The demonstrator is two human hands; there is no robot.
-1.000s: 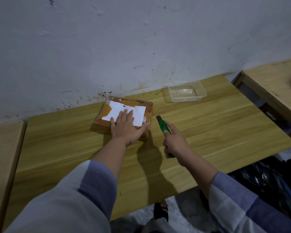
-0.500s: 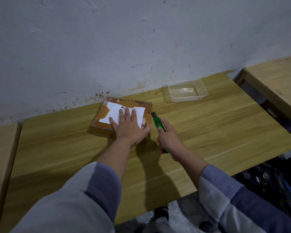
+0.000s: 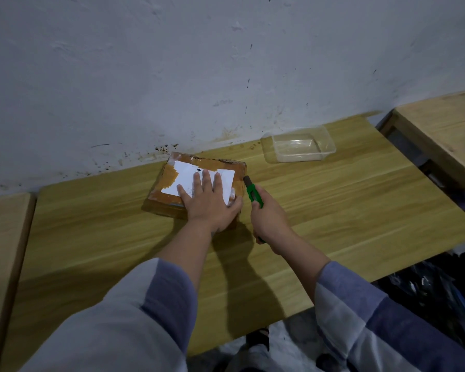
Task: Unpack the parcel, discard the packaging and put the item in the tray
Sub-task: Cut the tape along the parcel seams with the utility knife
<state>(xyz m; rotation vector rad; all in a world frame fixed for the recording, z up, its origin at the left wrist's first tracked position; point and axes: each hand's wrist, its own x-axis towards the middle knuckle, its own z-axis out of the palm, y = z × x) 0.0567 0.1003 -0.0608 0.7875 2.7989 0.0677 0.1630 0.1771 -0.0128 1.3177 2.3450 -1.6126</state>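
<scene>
A flat brown cardboard parcel (image 3: 172,178) with a white label and brown tape lies on the wooden table (image 3: 333,210) near the wall. My left hand (image 3: 211,202) presses flat on its top, fingers spread over the label. A green utility knife (image 3: 253,193) is gripped in my right hand (image 3: 270,218), its tip touching the parcel's right edge. A clear plastic tray (image 3: 298,146) stands empty to the right of the parcel, by the wall.
The wall (image 3: 226,63) runs right behind the parcel and tray. A second wooden table (image 3: 446,124) stands at the right, and another (image 3: 3,237) at the left. Dark plastic bags (image 3: 435,285) lie on the floor at the lower right.
My right hand has brought the knife leftward and forward, from a gap beside the parcel up to its right edge. My left hand stays pressed on the parcel.
</scene>
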